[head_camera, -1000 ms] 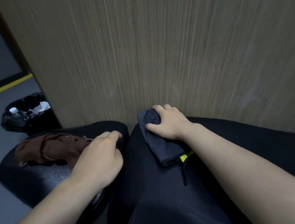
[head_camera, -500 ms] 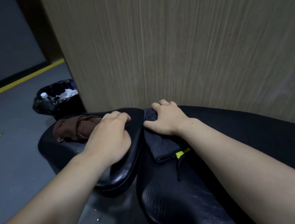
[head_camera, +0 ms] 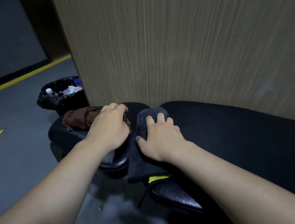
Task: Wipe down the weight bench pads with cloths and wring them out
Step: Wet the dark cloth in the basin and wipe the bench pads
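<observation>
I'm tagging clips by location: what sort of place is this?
Probably a gym: black weight bench pads, yellow line markings on the grey floor, and a trash bin by the wood-panel wall.

A dark grey cloth with a yellow tag drapes over the black back pad's left end. Left of that pad, a crumpled brown cloth lies on the seat pad.

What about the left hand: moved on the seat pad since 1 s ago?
Yes: the left hand went from the seat pad gap-side edge leftward onto the brown cloth, covering its right end.
</observation>
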Tool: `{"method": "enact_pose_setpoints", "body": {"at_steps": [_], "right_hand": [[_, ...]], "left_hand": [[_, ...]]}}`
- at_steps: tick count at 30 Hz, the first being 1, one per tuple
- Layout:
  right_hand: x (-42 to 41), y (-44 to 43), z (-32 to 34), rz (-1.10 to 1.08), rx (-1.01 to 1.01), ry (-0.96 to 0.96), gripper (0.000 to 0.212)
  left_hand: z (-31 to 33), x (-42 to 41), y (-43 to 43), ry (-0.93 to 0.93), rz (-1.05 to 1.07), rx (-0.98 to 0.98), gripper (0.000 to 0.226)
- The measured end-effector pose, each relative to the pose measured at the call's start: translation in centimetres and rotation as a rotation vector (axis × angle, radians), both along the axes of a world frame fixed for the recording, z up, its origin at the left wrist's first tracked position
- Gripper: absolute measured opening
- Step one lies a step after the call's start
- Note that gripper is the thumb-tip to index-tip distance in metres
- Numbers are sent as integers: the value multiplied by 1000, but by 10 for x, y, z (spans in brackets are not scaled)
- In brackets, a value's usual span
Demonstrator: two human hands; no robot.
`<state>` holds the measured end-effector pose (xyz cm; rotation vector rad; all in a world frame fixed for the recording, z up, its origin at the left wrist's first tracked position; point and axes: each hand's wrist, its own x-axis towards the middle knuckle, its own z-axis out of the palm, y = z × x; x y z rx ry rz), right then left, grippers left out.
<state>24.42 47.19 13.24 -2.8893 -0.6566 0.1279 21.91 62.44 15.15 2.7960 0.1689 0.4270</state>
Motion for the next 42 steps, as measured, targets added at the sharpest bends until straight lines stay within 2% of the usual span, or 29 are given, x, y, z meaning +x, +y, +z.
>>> {"method": "enact_pose_setpoints", "body": {"at_steps": [3,6,9,15,24,33,42], "right_hand": [[7,-7,7,3,-85,-79,96],[20,-11,7,121,-7,-51,112],[20,-11,-5,178,57,7,111],[-7,-12,-16,130,70,-73,109],[-71,-36,-21,82,95,-97,104],[-103,-117,-31,127,74,-211,105],[-114,-223,-27,87,51,-257,105]], "left_hand": [[-2,-6,0,29,-13,14,50],[-8,-11,4,104,-37,35,50],[-14,-17,12,160,-73,90,48],[-20,-25,20,229,-115,140,54],[-14,-29,0,187,-145,98,55],[-19,-28,-58,216,-218,13,50],[-30,-52,-132,266,-401,113,60]]}}
